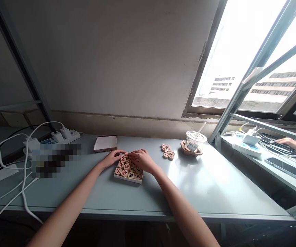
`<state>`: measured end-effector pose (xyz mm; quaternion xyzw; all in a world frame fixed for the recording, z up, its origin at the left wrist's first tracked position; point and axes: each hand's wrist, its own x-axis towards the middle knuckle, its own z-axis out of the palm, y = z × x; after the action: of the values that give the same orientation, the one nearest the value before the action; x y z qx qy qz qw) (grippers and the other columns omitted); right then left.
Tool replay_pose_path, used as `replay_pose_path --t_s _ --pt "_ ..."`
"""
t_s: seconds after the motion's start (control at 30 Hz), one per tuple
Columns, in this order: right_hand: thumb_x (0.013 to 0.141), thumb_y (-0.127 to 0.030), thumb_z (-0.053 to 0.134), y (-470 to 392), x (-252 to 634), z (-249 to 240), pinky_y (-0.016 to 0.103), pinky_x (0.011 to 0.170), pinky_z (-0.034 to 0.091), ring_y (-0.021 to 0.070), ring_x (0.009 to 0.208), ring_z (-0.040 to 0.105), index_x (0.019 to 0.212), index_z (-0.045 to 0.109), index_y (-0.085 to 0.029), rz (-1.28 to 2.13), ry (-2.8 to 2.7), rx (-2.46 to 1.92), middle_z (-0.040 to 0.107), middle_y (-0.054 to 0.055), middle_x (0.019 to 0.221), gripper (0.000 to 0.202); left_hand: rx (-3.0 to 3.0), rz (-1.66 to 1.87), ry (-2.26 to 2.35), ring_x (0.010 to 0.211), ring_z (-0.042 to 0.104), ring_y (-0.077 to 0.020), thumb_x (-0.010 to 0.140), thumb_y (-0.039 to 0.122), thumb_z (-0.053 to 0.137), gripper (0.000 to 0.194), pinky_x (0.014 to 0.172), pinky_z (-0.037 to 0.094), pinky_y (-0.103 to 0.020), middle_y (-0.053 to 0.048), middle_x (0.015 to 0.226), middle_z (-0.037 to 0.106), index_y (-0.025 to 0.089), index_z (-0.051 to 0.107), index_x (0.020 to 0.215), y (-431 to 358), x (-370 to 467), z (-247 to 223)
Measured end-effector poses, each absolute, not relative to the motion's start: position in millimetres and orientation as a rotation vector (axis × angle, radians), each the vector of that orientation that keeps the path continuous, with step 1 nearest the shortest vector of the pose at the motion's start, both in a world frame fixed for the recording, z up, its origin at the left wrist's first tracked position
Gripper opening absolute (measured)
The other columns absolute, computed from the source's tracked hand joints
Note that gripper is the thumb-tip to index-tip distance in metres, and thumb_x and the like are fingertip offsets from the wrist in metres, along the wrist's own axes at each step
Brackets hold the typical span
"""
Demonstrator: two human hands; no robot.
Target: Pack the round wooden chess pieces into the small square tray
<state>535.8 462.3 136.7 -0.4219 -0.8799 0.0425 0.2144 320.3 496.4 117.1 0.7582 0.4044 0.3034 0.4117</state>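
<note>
An open shallow box (128, 179) on the grey table holds several round wooden pieces (126, 167) with red or black characters, set in rows. My left hand (111, 158) is closed round the box's back left corner, its thumb and fingertips by a piece in the back row. Over the box's back right part lies my right hand (143, 161), palm down, fingers bent together at the back row; what is under them is hidden. A small group of loose pieces (167, 151) rests on the table to the right of the box.
Behind my left hand is a shallow lid (105, 143). A clear cup with a straw (195, 140) stands in a brown holder at the right. Power strips (72, 136) and white cables are at the left. Another person's hand (289, 142) is over black cables beyond the right frame.
</note>
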Motion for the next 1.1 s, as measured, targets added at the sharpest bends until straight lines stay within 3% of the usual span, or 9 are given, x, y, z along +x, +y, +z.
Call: replay_pose_path --t_s 0.17,0.3,0.43,0.53,0.67,0.8,0.93,1.1 --pt "0.082 -0.038 0.055 469 537 135 0.036 0.090 0.031 0.0187 0.099 0.052 0.096 0.065 -0.029 0.160 -2.229 -1.239 0.064 0.001 0.105 0.019 1.927 0.756 0.996 0.104 0.053 -0.0243 0.076 0.042 0.050 0.039 0.090 0.041 -0.035 -0.007 0.110 0.060 0.018 0.060 0.105 499 319 117" --pt "0.084 -0.046 0.048 484 564 136 0.032 0.083 0.034 0.0186 0.094 0.053 0.097 0.063 -0.026 0.240 -2.001 -1.308 0.064 0.002 0.100 0.028 1.883 0.726 1.003 0.103 0.054 -0.0243 0.076 0.042 0.050 0.040 0.086 0.044 -0.034 -0.008 0.110 0.059 0.017 0.059 0.106 495 320 121" --pt "0.085 -0.029 0.047 495 605 124 0.043 0.093 0.023 0.0230 0.097 0.050 0.089 0.065 -0.023 -0.072 -1.766 -1.730 0.064 0.006 0.097 0.019 1.879 0.758 1.062 0.101 0.054 -0.0248 0.075 0.041 0.051 0.038 0.084 0.044 -0.034 -0.009 0.107 0.060 0.016 0.061 0.101 493 321 122" --pt "0.081 -0.018 0.048 498 624 121 0.047 0.095 0.019 0.0248 0.101 0.048 0.096 0.064 -0.023 -0.138 -1.676 -1.912 0.061 0.008 0.104 0.022 1.887 0.807 1.070 0.099 0.055 -0.0249 0.074 0.041 0.051 0.036 0.085 0.044 -0.034 -0.009 0.105 0.061 0.016 0.062 0.098 495 321 119" --pt "0.083 -0.022 0.051 487 607 136 0.039 0.090 0.030 0.0220 0.106 0.046 0.110 0.058 -0.027 -0.025 -1.876 -1.594 0.057 0.005 0.113 0.029 1.896 0.813 1.075 0.099 0.055 -0.0251 0.075 0.042 0.051 0.035 0.086 0.043 -0.034 -0.009 0.103 0.062 0.016 0.063 0.096 499 320 115" --pt "0.079 -0.036 0.060 467 565 148 0.032 0.083 0.036 0.0193 0.101 0.049 0.109 0.060 -0.032 0.280 -2.395 -1.171 0.059 0.001 0.110 0.030 1.921 0.807 1.052 0.100 0.055 -0.0251 0.076 0.041 0.049 0.034 0.085 0.044 -0.034 -0.008 0.105 0.062 0.017 0.063 0.097 501 320 113" --pt "0.080 -0.043 0.058 454 543 151 0.036 0.086 0.033 0.0198 0.095 0.050 0.098 0.066 -0.032 0.256 -2.481 -1.194 0.063 0.002 0.103 0.023 1.945 0.843 1.045 0.098 0.056 -0.0245 0.076 0.038 0.051 0.031 0.087 0.042 -0.034 -0.008 0.100 0.064 0.017 0.064 0.094 504 319 109" --pt "0.078 -0.045 0.059 453 541 149 0.047 0.098 0.023 0.0208 0.100 0.049 0.106 0.062 -0.034 0.235 -2.466 -1.200 0.062 0.002 0.103 0.030 1.962 0.834 1.047 0.098 0.056 -0.0234 0.076 0.037 0.050 0.031 0.088 0.042 -0.033 -0.007 0.101 0.064 0.017 0.064 0.096 507 318 107"
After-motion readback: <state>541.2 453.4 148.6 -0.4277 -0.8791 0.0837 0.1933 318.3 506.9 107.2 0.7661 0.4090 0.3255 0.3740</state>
